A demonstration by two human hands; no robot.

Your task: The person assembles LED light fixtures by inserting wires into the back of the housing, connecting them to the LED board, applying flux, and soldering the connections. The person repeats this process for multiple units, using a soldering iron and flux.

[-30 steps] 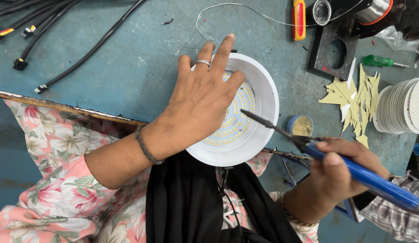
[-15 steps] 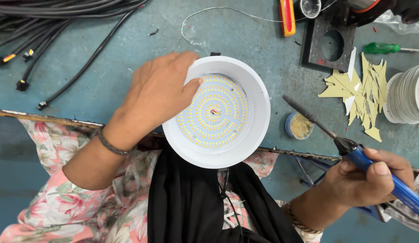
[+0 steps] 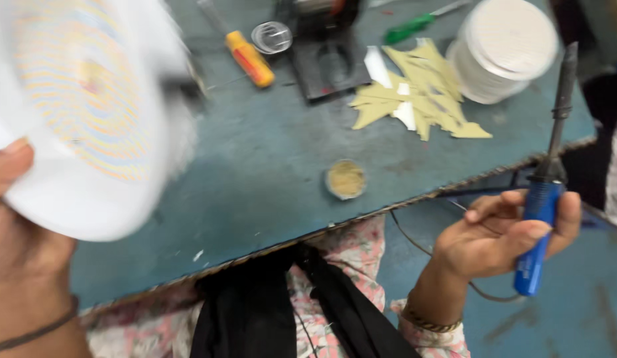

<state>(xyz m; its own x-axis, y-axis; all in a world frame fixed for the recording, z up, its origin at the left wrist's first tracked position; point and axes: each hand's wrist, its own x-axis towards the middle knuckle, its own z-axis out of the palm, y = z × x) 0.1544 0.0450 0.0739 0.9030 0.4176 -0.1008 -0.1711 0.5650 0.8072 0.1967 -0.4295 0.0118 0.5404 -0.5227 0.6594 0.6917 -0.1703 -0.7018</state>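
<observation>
Left hand (image 3: pixel 20 232) grasps the round white lamp (image 3: pixel 76 113) by its lower rim, lifted and blurred above the table's (image 3: pixel 268 172) left edge; dotted yellow disc inside; right hand (image 3: pixel 500 235) clenched on the blue-handled soldering iron (image 3: pixel 547 179), metal tip upright, off the front edge; small round tin (image 3: pixel 345 179) near that edge.
</observation>
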